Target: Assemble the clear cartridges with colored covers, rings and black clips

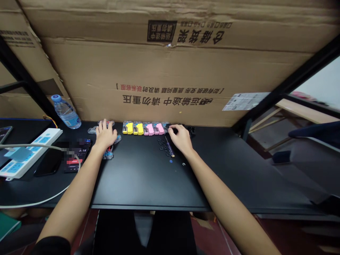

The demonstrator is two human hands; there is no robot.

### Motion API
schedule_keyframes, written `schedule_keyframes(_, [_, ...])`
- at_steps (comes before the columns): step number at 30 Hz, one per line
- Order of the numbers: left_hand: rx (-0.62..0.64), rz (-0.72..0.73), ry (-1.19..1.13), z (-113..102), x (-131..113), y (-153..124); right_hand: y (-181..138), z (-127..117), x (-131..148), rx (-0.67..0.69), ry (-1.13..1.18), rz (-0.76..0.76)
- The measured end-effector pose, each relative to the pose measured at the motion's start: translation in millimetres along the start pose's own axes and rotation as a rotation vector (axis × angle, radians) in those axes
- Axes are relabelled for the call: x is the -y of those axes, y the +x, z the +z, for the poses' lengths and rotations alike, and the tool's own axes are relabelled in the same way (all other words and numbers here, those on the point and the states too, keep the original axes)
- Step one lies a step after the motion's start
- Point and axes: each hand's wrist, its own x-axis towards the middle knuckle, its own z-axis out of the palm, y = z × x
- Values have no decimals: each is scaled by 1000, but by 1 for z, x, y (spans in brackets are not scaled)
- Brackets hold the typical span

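My left hand [105, 136] lies with its fingers spread over several clear plastic pieces with red and blue bits [108, 154], at the left of the black table. My right hand [182, 139] is closed, thumb and forefinger together at the right end of a row of toy-gun-shaped parts; what they pinch is too small and dark to make out. In that row are yellow pieces [138, 129] and pink pieces [149, 129] on clear plastic. A slim screwdriver [170, 147] lies below the right hand, beside several black rings [161, 148].
A cardboard sheet [159, 67] stands along the table's back edge. At left are a water bottle [66, 111], a white power strip [32, 152], a lit phone [77, 156] and a white cable [53, 196]. Black parts [191, 130] lie behind my right hand. A small blue disc [171, 161] lies in front.
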Motion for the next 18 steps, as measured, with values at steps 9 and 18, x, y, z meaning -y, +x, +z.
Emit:
schedule_keyframes(9, [229,-30,22,4,-10,-5,1,-1,-1,15,-20,-4])
schedule_keyframes(18, [121,61,-92,12,-24,-14,-1,0,0,50,-20,28])
